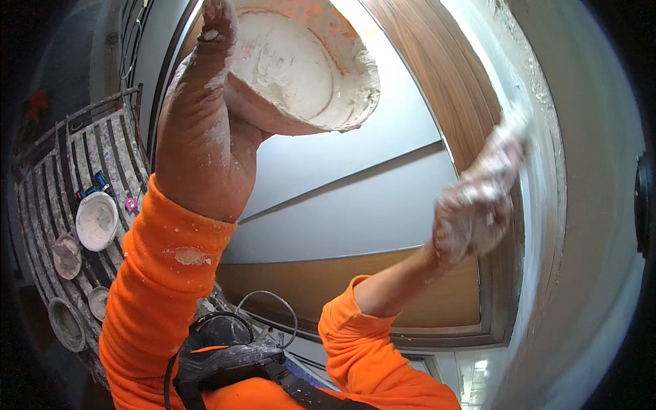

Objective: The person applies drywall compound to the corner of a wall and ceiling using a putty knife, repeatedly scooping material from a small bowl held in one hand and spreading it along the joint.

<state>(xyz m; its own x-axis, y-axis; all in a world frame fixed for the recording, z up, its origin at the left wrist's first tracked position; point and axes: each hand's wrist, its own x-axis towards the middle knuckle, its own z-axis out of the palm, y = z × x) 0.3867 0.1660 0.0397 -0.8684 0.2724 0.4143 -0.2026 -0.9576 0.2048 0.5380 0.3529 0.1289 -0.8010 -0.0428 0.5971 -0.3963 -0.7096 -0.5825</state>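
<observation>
My left hand (208,130), dusted with white, grips a round bowl (263,113) from its left side, thumb up at the rim. Wet white plaster (294,68) coats the inside, and orange shows through near the far edge. At the right, my right hand (475,215) is smeared with plaster and blurred by motion. Its fingers look curled, and a pale, whitened tip reaches toward the wall edge; whether that is a finger or a tool I cannot make out. Close to it runs a strip of fresh white plaster (543,184) beside the brown wood-grain frame (437,65).
A slatted, plaster-spattered platform (48,205) lies at the left. On it are a white bowl (97,221), several smaller round containers, a blue-and-black tool (101,182) and a pink object (130,204). White panels (355,198) fill the frame. A cable loop (294,311) hangs near my waist.
</observation>
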